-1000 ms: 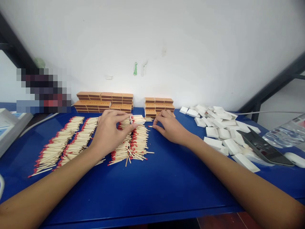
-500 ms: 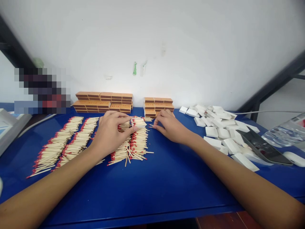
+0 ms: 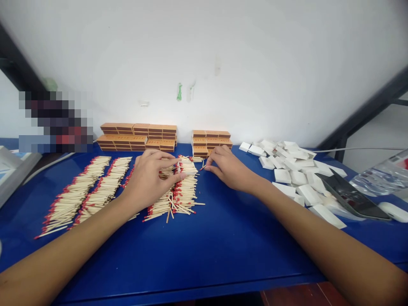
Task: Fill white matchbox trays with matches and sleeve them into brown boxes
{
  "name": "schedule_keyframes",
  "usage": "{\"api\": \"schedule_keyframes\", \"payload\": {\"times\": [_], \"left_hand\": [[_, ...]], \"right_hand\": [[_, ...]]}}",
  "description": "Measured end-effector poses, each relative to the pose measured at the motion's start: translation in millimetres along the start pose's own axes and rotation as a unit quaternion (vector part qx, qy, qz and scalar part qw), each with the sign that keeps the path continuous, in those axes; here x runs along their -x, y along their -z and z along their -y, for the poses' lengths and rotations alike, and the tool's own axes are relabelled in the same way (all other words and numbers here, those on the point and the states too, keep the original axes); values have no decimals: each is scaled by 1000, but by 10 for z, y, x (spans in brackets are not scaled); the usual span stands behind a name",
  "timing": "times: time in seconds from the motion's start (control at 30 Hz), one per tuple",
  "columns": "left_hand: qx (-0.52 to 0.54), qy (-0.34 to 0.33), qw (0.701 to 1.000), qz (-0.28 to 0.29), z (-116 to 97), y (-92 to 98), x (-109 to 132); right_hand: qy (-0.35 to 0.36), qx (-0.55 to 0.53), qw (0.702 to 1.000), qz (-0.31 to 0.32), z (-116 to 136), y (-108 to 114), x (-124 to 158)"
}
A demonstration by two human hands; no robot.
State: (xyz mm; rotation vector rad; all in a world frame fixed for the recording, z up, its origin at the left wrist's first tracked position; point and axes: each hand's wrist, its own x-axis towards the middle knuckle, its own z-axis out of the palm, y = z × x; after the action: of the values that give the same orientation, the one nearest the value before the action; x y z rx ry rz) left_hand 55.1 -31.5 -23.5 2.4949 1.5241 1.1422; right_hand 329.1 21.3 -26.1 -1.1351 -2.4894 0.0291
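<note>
Between the thumb and fingers of my left hand [image 3: 151, 172] is a small white matchbox tray [image 3: 191, 171] with matches in it. It is held over a row of loose red-headed matches [image 3: 186, 193]. Just right of the tray, my right hand [image 3: 225, 166] is closed in a pinch, with a match [image 3: 202, 165] at its fingertips. That match slants, its red head low and to the left. Part of another match row is hidden behind my left hand.
Two more match rows [image 3: 97, 191] lie to the left on the blue table [image 3: 204, 255]. Stacked orange matchboxes [image 3: 137, 138] stand along the wall, with a smaller stack [image 3: 212, 140] beside them. At right are piled white trays [image 3: 295, 165], a phone [image 3: 353, 197] and a clear plastic package [image 3: 382, 176].
The match in my right fingers has tipped from nearly level to a steeper slant. My left hand and the tray have turned slightly; my right hand has hardly moved.
</note>
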Motion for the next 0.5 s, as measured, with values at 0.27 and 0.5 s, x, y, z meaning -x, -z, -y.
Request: {"api": "schedule_keyframes", "payload": {"times": [0.27, 0.5], "left_hand": [[8, -1, 1000, 1, -4, 8, -4], [4, 2, 1000, 6, -2, 14, -7]], "right_hand": [[1, 3, 1000, -1, -143, -21, 9], [9, -6, 1000, 16, -216, -96, -16]]}}
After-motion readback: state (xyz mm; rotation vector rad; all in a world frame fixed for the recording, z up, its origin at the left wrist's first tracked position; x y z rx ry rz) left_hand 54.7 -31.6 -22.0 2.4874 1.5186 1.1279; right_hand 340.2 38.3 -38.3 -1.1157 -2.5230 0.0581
